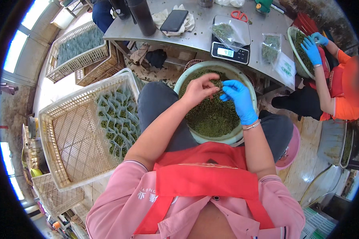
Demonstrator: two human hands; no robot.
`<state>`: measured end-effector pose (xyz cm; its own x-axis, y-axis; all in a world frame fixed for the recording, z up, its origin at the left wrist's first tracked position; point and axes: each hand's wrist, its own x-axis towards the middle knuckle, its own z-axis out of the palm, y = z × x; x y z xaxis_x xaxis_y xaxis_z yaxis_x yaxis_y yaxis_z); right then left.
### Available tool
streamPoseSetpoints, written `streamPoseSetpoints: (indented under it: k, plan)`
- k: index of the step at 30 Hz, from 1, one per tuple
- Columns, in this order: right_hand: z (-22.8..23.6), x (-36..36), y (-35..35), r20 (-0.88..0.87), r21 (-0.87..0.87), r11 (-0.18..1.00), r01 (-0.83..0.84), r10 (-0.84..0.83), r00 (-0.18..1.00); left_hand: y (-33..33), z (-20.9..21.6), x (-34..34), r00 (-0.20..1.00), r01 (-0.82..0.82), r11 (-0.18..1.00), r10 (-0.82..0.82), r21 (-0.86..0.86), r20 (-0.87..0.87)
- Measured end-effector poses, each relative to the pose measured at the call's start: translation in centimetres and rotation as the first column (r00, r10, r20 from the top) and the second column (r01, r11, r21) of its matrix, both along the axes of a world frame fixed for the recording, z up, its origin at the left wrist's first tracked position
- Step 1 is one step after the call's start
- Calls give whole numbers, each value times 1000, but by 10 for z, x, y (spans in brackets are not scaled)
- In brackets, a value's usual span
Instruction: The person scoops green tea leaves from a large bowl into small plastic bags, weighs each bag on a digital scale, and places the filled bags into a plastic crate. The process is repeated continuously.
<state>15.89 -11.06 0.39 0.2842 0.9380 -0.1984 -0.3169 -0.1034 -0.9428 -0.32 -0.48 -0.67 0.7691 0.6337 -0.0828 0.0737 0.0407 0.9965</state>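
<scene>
Looks like sorting: the bare left hand [199,88] and gloved right hand [241,101] nearly meet at the fingertips above the greens [213,117] heaped in the basin [217,140] (whether either grip pinches anything, I can't tell). Next probably calls for light, precise picking.

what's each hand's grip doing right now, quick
Left hand: bare, fingers curled; whether it is closed on anything cannot be told.
Right hand: blue-gloved, fingertips pinched, seemingly on small green bits.

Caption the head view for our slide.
Bare left hand and gloved right hand close together over a basin of green bits, near a scale.
</scene>
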Motion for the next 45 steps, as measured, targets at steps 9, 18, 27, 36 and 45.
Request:
streamPoseSetpoints:
  k: [9,18,27,36,45]
  plan:
    - [25,40,46,-33,102,929,356,-355,934,13,-15,-1,984,-162,971,173,-173,51]
    - [9,44,121,387,372,826,423,-552,738,12,-14,-1,991,-131,989,132,-63,-1]
    - [6,45,90,696,561,791,246,-611,379,9,-8,0,991,-132,991,131,-23,-38]
    - [-2,39,97,667,299,936,183,-342,662,13,-10,-1,991,-134,989,134,-68,-5]
    - [26,25,54,589,148,941,303,-330,737,14,-16,-2,985,-169,985,170,-22,16]
